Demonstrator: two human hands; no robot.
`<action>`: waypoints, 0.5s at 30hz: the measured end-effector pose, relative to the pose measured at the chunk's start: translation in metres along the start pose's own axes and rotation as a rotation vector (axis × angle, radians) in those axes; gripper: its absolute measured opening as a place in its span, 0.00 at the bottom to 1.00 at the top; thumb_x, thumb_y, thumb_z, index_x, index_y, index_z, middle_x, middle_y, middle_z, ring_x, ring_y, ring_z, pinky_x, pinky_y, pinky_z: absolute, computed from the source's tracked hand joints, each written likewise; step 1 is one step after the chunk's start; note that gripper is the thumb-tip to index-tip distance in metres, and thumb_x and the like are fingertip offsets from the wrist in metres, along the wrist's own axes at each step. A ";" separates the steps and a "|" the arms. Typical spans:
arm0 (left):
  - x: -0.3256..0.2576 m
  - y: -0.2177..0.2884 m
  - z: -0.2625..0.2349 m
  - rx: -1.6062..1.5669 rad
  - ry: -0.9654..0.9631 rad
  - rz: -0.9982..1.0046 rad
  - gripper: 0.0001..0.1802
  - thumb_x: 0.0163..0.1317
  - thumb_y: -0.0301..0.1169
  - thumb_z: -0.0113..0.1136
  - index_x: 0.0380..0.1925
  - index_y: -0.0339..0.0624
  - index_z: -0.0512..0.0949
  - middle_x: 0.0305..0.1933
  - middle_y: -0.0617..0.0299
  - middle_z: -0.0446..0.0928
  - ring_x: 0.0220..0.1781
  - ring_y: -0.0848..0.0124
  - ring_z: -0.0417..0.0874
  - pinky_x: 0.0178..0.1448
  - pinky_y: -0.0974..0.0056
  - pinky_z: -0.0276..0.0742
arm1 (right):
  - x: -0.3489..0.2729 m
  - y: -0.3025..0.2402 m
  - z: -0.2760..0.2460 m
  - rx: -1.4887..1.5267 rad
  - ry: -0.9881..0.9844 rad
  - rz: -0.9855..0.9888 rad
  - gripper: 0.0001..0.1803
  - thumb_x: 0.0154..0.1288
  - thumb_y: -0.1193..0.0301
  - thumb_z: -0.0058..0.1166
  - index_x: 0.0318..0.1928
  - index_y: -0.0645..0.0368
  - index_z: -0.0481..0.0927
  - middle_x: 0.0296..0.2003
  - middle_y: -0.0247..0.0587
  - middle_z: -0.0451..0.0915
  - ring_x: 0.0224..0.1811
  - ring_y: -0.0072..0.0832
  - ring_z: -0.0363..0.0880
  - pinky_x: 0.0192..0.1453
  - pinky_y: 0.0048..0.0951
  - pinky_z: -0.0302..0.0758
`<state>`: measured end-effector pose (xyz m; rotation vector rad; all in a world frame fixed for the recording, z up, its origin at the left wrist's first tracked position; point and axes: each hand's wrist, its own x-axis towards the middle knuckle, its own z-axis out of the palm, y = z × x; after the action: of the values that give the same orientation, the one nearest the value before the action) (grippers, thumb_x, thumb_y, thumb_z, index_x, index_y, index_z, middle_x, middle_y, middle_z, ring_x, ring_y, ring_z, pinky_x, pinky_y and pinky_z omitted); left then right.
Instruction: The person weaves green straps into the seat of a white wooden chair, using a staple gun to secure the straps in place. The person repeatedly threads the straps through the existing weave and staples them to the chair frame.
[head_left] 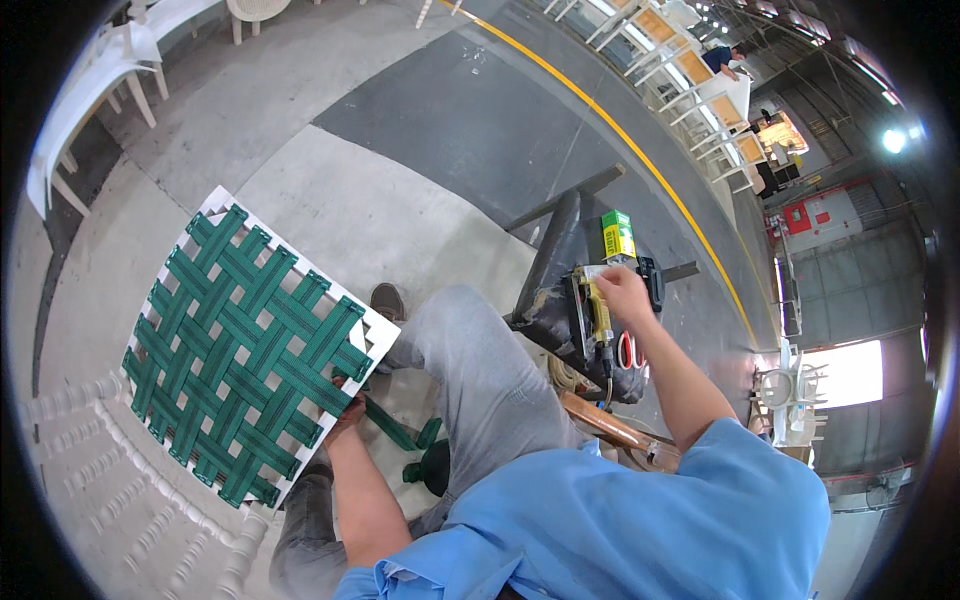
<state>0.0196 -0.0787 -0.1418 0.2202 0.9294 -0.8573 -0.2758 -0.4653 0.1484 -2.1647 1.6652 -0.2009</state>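
A white chair lies tilted at my left, its seat woven with green webbing. My left hand is closed at the seat's near right edge, its fingers partly hidden by the frame. From that hand a loose green webbing strap runs down toward a dark green roll beside my leg. Over on the right, my right hand has its fingers curled together above a yellow staple gun lying on a black padded stool. Whatever is between those fingers is too small to make out.
On the stool are a green and yellow box, red-handled scissors and a black object. A hose leads from the staple gun. Far right, a person stands by a row of chairs. A white-covered table stands far left.
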 end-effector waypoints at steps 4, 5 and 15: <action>-0.022 -0.010 0.009 -0.286 0.203 0.183 0.25 0.77 0.53 0.49 0.52 0.45 0.84 0.46 0.60 0.88 0.38 0.60 0.89 0.36 0.51 0.91 | 0.028 0.073 0.004 -0.132 -0.337 0.357 0.14 0.63 0.65 0.73 0.39 0.63 0.87 0.38 0.42 0.88 0.36 0.32 0.86 0.38 0.39 0.80; -0.028 -0.006 0.011 -0.175 0.113 0.234 0.27 0.76 0.57 0.48 0.53 0.50 0.84 0.47 0.61 0.88 0.39 0.62 0.88 0.37 0.52 0.89 | 0.028 0.075 0.019 0.146 -0.410 0.400 0.09 0.63 0.70 0.72 0.38 0.61 0.87 0.35 0.37 0.85 0.31 0.25 0.81 0.32 0.35 0.76; -0.005 0.007 -0.011 -0.091 -0.002 0.129 0.25 0.74 0.58 0.51 0.46 0.50 0.85 0.42 0.62 0.87 0.38 0.63 0.88 0.38 0.49 0.88 | -0.008 0.033 0.012 0.342 -0.065 -0.049 0.20 0.56 0.79 0.64 0.50 0.59 0.79 0.28 0.35 0.76 0.24 0.27 0.79 0.26 0.32 0.76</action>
<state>0.0168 -0.0659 -0.1462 0.1981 0.9404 -0.6947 -0.3037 -0.4626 0.1256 -1.9341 1.4250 -0.3944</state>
